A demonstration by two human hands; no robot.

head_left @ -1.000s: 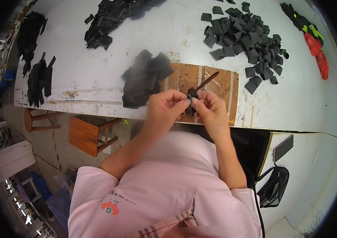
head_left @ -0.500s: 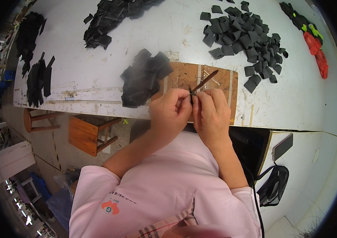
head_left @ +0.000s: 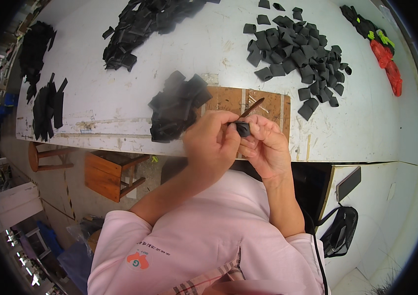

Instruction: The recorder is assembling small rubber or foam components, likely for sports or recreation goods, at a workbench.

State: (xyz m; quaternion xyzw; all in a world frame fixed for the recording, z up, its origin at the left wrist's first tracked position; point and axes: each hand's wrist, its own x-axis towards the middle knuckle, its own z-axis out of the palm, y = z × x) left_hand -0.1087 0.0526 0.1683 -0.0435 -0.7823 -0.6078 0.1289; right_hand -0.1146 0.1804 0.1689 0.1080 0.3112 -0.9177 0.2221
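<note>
Head view, looking down over your chest: your two hands meet in front of you at the near edge of a white table (head_left: 194,54). Between them is a small black piece (head_left: 243,129), held up over the near part of a brown board (head_left: 226,101).

The change is in that piece. Half a second ago it showed as a thin dark edge, mostly covered by your fingers; now a broader, squarish face is turned up into sight. Your right hand (head_left: 270,147) has rolled outward, its thumb and forefinger pinching the piece's right side, the other fingers bent below. Your left hand (head_left: 211,140) pinches the left side with thumb and forefinger; its remaining fingers are curled out of sight. By the look of it, you are turning or shaping this piece, and it is not yet finished with, since neither hand has let go.

Just beyond your fingertips a brown pointed stick (head_left: 253,106) slants up to the right; its lower end is hidden, so whether you touch it cannot be told. Left of the board lies a heap of flat black pieces (head_left: 177,105); farther off, to the right, a scatter of black loops (head_left: 309,59). Both look undisturbed.
</note>
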